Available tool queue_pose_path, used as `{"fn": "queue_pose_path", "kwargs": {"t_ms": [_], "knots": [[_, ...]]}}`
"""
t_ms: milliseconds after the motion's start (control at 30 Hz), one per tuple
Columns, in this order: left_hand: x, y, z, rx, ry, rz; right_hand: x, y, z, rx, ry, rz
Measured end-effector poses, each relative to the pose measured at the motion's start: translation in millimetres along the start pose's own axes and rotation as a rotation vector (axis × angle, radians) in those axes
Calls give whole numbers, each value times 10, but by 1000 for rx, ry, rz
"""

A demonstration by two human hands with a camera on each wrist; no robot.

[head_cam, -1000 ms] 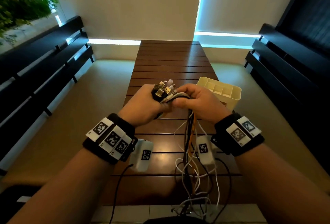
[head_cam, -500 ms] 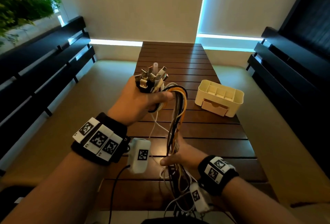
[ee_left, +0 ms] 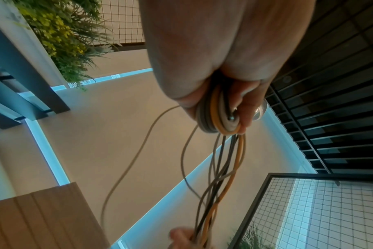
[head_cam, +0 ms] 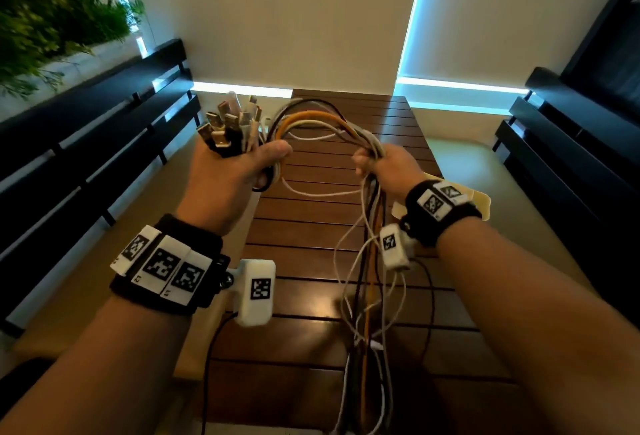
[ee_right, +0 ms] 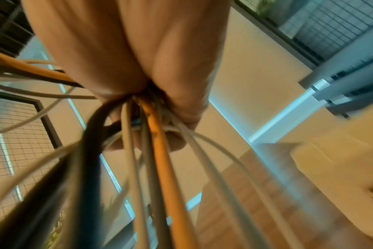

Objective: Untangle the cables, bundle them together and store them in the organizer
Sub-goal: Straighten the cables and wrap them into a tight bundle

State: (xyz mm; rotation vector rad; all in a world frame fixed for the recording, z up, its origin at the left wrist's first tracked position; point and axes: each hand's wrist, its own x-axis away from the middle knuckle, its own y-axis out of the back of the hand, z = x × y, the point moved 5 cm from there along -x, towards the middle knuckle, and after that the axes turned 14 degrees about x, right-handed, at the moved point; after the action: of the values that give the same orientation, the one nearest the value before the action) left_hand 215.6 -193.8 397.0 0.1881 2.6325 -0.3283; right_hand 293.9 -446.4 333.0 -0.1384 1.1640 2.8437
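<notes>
My left hand point(head_cam: 239, 164) grips a bundle of white, black and orange cables point(head_cam: 311, 123) just below their plugs point(head_cam: 228, 126), which stick up out of the fist. The cables arch over to my right hand point(head_cam: 381, 164), which grips the same bundle, and their loose tails hang down from it to the wooden table point(head_cam: 311, 237). The left wrist view shows the cables point(ee_left: 217, 118) coiled in the left fist. In the right wrist view the strands point(ee_right: 158, 134) fan out from the right fist. The cream organizer point(head_cam: 483, 200) is mostly hidden behind my right wrist.
Dark benches point(head_cam: 86, 143) run along both sides of the slatted table. A cream wall stands beyond its far end, and green plants point(head_cam: 52, 19) are at the upper left. Thin black leads hang from the wrist cameras.
My right hand has come up from low near the table edge to level with the left, drawing the cables into an arch. Both hands have risen, and the organizer is now behind my right wrist.
</notes>
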Motion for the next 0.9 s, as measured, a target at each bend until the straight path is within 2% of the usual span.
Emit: {"fn": "queue_pose_path", "kwargs": {"t_ms": [133, 200, 267, 400, 500, 600, 733, 800, 900], "knots": [[-121, 79, -118, 27, -58, -72, -339, 440, 470, -65, 100, -195], [-162, 108, -154, 18, -78, -105, -386, 504, 609, -81, 152, -242], [-175, 154, -129, 11, -73, -120, -412, 380, 540, -85, 152, -163], [-70, 229, 89, -72, 20, -123, -181, -106, 75, 145, 34, 132], [94, 235, 343, -210, 144, -97, 224, -449, -432, 262, -134, 211], [221, 314, 560, -180, 259, -139, 702, -814, -946, 255, -347, 236], [276, 331, 681, -171, 320, -158, 1307, -1266, -1453, 375, -634, 496], [287, 253, 670, -160, 320, -123, 1472, -1360, -1507, 420, -655, 574], [299, 113, 635, -149, 301, -66, 1557, -1462, -1483, 499, -582, 567]]}}
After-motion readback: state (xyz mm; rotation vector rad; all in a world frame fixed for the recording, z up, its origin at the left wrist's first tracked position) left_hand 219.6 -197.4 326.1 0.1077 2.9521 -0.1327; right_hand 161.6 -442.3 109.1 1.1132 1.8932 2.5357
